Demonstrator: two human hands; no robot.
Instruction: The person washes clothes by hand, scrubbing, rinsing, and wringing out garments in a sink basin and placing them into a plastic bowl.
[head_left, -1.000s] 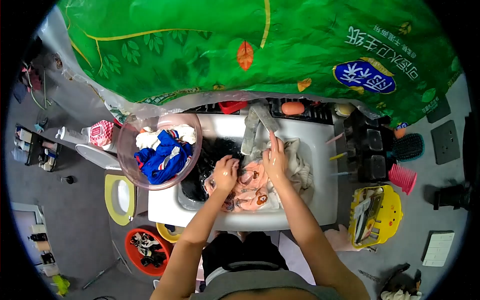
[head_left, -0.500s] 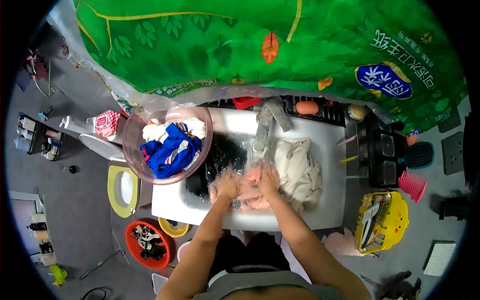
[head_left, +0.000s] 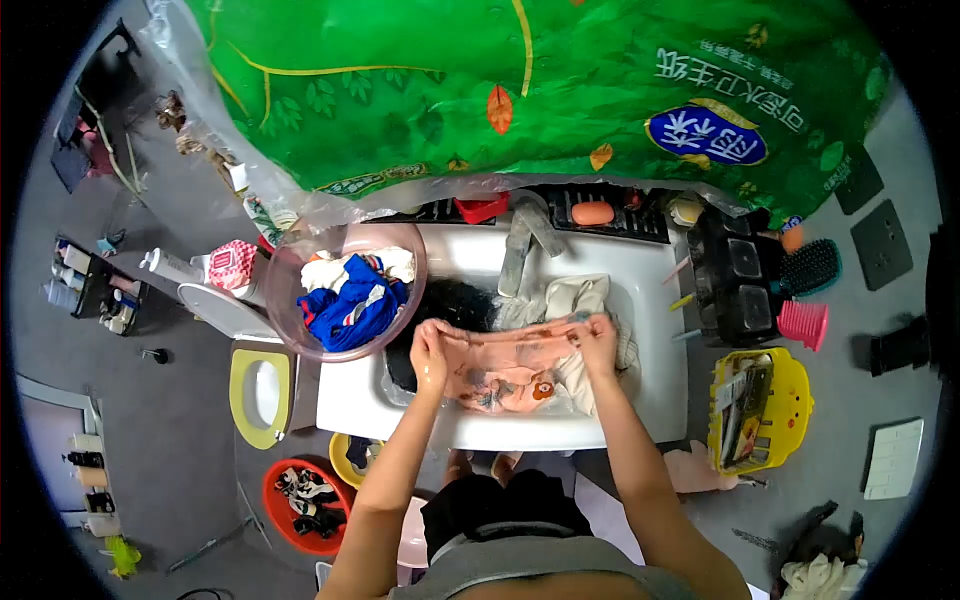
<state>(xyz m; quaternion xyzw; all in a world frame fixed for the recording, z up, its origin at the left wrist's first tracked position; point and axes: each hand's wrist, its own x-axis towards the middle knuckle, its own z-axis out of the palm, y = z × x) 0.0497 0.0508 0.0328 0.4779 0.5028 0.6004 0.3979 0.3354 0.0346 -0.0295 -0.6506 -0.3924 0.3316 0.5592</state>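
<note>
A wet pink garment with a printed pattern hangs stretched between my hands over the white sink. My left hand is closed on its left top corner, and my right hand grips the right one. Behind and beside the right hand lies a cream cloth in the basin. Dark fabric sits in the water at the left of the basin, next to my left hand. The grey faucet stands just beyond the garment.
On the sink's left corner stands a clear pinkish basin holding blue and white clothes. A soap bar lies on the back ledge. A yellow basket is at the right, a red basin below left, and a toilet at the left.
The pink garment was bunched in splashing water under both hands; now it is lifted and spread out between them. My hands have moved apart, and the whole view has shifted slightly.
</note>
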